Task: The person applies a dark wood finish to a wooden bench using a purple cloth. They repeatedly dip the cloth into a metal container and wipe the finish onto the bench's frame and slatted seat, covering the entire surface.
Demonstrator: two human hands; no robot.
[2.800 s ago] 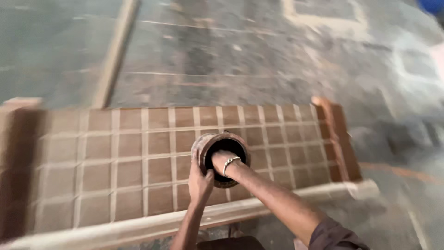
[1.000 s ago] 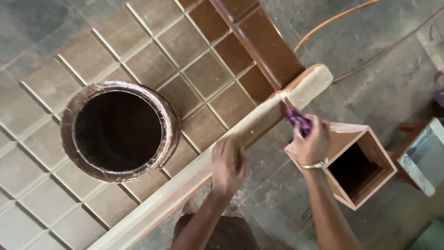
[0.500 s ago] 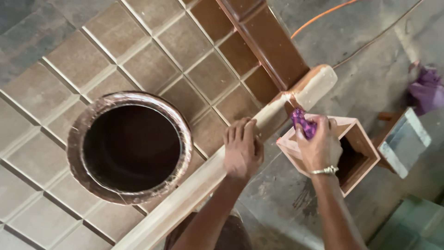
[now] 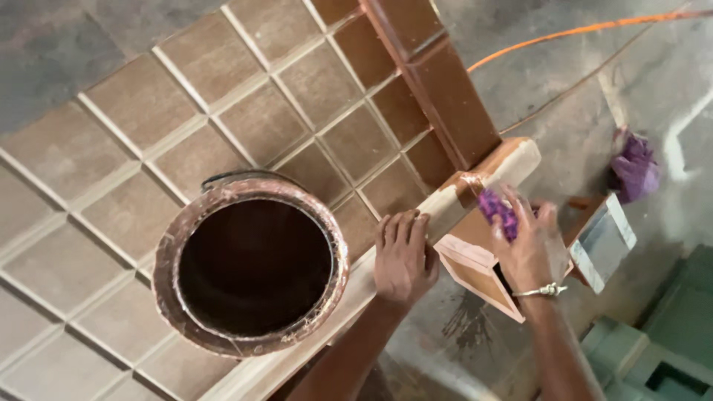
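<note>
My left hand (image 4: 402,256) lies flat, fingers together, on the pale wooden rail (image 4: 453,204) that edges a brown grid-panelled wooden board (image 4: 245,96). My right hand (image 4: 529,245) is closed around a purple cloth (image 4: 496,212) and holds it against the rail's end, where the wood is stained brown. Just under that hand sits an open square wooden box (image 4: 475,271). A round paint-crusted bucket (image 4: 252,263) with dark brown liquid stands on the board, left of my left hand.
An orange cable (image 4: 587,31) runs across the concrete floor at the upper right. Another purple rag (image 4: 635,169) lies on the floor beside a small grey box (image 4: 603,241). Green boxes (image 4: 653,356) fill the lower right corner.
The view has shifted closer. My left hand came down flat on the rail, and my right hand with the purple cloth moved up from the box to the rail's end.
</note>
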